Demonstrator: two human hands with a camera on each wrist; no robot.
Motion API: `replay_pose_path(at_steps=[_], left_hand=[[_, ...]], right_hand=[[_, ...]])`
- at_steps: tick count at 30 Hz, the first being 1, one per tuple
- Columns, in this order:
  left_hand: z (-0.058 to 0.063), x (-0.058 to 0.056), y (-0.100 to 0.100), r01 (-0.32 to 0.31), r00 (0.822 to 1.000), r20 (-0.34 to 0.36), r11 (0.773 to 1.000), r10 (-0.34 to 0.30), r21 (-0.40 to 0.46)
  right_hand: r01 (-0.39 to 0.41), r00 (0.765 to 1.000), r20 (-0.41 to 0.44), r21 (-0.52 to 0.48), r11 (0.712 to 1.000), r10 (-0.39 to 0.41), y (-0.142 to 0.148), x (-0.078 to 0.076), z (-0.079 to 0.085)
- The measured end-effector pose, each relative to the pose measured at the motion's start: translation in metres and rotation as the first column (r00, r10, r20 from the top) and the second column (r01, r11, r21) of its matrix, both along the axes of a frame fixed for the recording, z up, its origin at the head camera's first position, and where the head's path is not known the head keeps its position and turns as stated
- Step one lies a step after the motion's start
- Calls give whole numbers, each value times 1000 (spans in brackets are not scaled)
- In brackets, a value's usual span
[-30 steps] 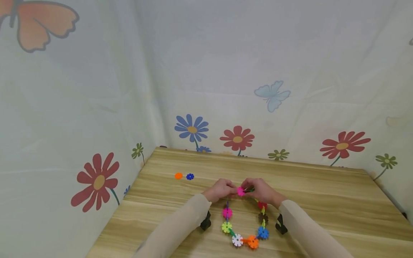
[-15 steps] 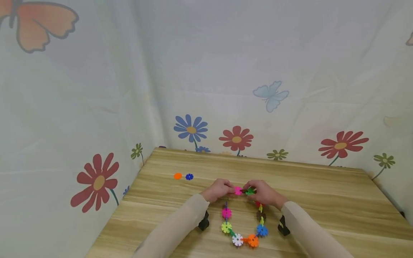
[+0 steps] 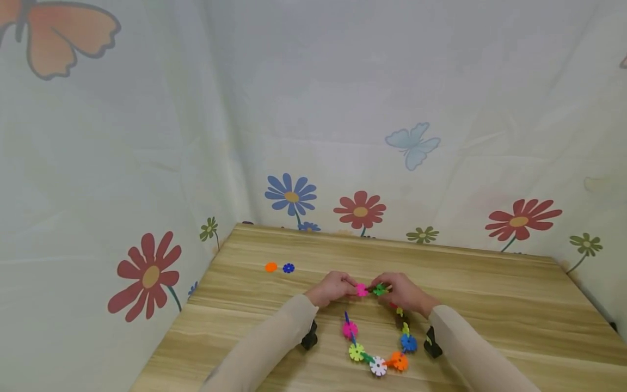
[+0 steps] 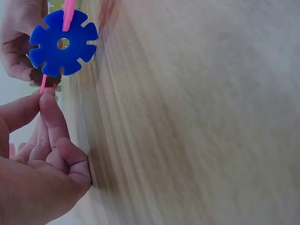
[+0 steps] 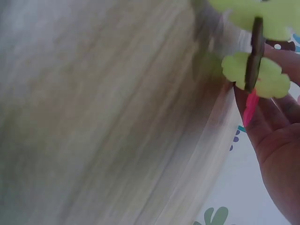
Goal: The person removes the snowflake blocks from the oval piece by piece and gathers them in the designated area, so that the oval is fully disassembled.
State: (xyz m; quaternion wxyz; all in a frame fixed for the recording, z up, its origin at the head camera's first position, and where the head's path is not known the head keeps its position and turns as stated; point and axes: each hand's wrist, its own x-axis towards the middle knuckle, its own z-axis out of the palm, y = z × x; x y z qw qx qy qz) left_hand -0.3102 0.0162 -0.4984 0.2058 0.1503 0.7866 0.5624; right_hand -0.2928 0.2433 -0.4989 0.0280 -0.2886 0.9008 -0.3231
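My left hand (image 3: 332, 288) pinches a pink notched plastic disc (image 3: 361, 289) between thumb and fingertips. Close beside it, my right hand (image 3: 403, 292) holds a green notched disc (image 3: 379, 289), with a dark disc edge-on between the two. From the right hand a chain of slotted-together discs runs toward me in a U: lime, blue (image 3: 409, 343), orange (image 3: 399, 361), white (image 3: 378, 366), lime (image 3: 356, 352) and pink (image 3: 350, 330). A blue disc (image 3: 346, 317) tops its left end, below the left hand. In the left wrist view that blue disc (image 4: 77, 51) overlaps the fingertips.
On the wood-grain table (image 3: 245, 316), an orange disc (image 3: 271, 267) and a dark blue disc (image 3: 288, 268) lie at the back left. A curtain (image 3: 313, 109) printed with flowers and butterflies stands behind the table and along its left side.
The green disc in the right hand has turned to show its face. The pink disc has shifted slightly left. The chain's near part has swung to the right.
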Motion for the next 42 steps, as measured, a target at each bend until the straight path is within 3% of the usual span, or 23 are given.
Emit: replay_pose_path(at_steps=[9, 24, 34, 42], left_hand=[[2, 2, 5, -9, 999, -32, 998, 7, -67], [1, -4, 14, -28, 999, -31, 997, 26, -68], [2, -2, 17, -65, 995, -74, 994, 59, -86], [1, 0, 19, -107, 994, -22, 991, 105, -81]], right_hand=[[17, 1000, 20, 8, 1000, -17, 1, 2, 2], [-10, 999, -35, 39, 999, 11, -2, 1, 3], [-12, 999, -40, 49, 999, 14, -2, 0, 4], [-17, 1000, -24, 47, 999, 18, -2, 2, 6]])
